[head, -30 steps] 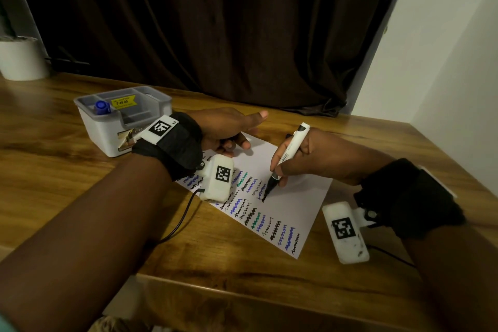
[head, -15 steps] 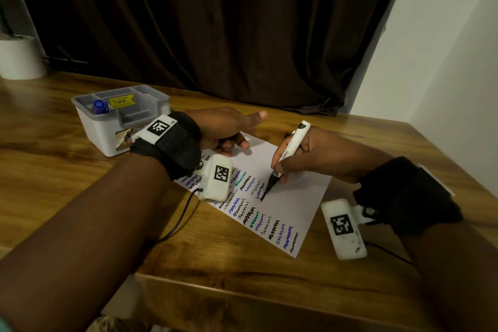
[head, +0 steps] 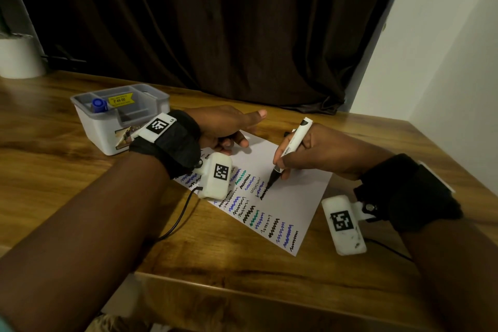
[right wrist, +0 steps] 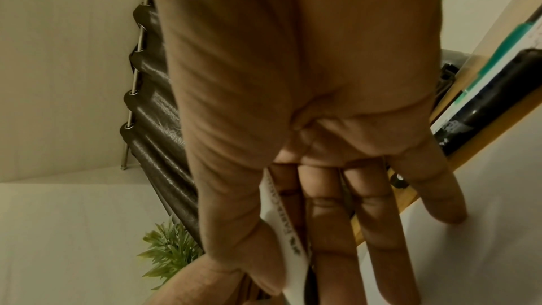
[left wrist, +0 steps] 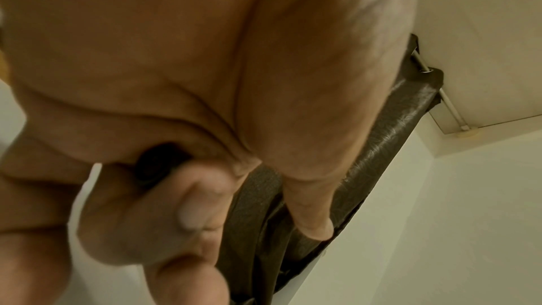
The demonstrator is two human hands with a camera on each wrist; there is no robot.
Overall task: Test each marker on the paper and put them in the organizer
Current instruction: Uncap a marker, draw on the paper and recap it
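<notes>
I see the right hand [head: 320, 153] pinching a white marker [head: 292, 147] between thumb and fingers, barrel tilted up toward 1 o'clock, black tip touching the paper [head: 301, 197] at the end of a black zigzag stroke. In the right wrist view, the thumb and fingers [right wrist: 319, 217] curl round the white barrel [right wrist: 288, 233].

The paper lies on the wooden table [head: 67, 170], at centre, carrying rows of black, blue and green zigzag marks [head: 258, 219] along its near edge, running from 9 o'clock toward 5 o'clock.

The left hand [head: 226, 127] rests on the far-left corner of the paper, at 10 o'clock from the marker tip. Its thumb points toward 2 o'clock; its fingers curl round a small dark object, which the left wrist view shows as a black cap [left wrist: 158, 164] held against the palm.

The grey organizer [head: 107, 129] stands on the table at 9 o'clock from the left hand, just beside the wrist. A blue-capped marker [head: 98, 105] stands in its rear-left compartment. A yellow price sticker [head: 120, 99] sits inside the organizer.
</notes>
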